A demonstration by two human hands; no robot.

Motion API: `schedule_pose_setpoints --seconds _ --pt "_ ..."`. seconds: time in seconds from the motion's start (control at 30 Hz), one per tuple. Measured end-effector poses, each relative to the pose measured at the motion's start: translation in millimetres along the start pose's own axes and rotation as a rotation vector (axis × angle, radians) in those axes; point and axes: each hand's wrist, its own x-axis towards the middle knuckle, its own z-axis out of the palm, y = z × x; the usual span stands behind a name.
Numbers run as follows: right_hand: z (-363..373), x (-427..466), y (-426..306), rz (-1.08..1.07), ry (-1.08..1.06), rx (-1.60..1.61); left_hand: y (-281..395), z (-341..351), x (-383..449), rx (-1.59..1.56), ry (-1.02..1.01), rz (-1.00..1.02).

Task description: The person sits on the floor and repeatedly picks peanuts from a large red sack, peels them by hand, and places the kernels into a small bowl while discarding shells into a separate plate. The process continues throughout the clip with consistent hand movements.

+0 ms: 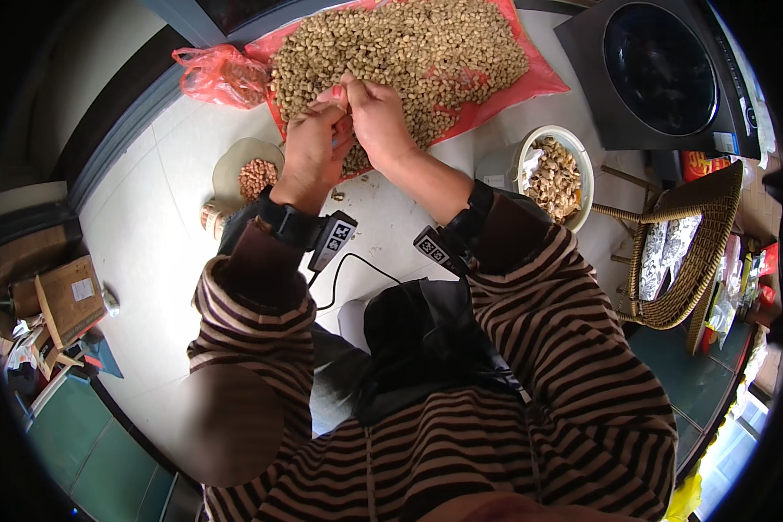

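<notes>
My left hand (316, 140) and my right hand (380, 121) meet at the fingertips over the near side of a pile of unshelled peanuts (398, 39). Both have their fingers curled in a pinch around something small, apparently a peanut, mostly hidden by the fingers. Beneath the pile lies a red plastic sheet (541, 81) on the floor. Left of my left hand, pinkish shelled peanut kernels (258, 178) sit on a scalloped plate (227, 163). To the right of my right forearm stands a pale bucket (589, 196) holding empty peanut shells (553, 179).
A knotted red plastic bag (225, 77) touches the sheet's left corner. On the right are a dark front-loading washing machine (584, 59) and a wicker chair (682, 287). A cardboard box (72, 303) stands at far left. Shell bits dot the pale tiled floor (150, 215).
</notes>
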Motion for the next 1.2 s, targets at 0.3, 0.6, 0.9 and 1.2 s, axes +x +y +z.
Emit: schedule_pose_setpoints --seconds 0.3,0.6,0.9,1.2 --pt "1.8 -0.3 -7.2 0.074 0.078 0.213 -1.7 4.3 3.7 -0.063 -0.053 0.014" --pt "-8.7 4.7 -23.1 0.096 -0.09 0.117 -0.5 -1.6 2.1 -0.295 -0.385 -0.099" --pt "-37.5 8.4 -42.1 0.127 -0.326 -0.095 6.5 -10.3 -1.2 -0.121 -0.441 -0.064" --pt "-30.2 -1.5 -43.1 0.148 -0.326 -0.055 2.6 -11.6 -3.1 0.302 -0.262 0.061"
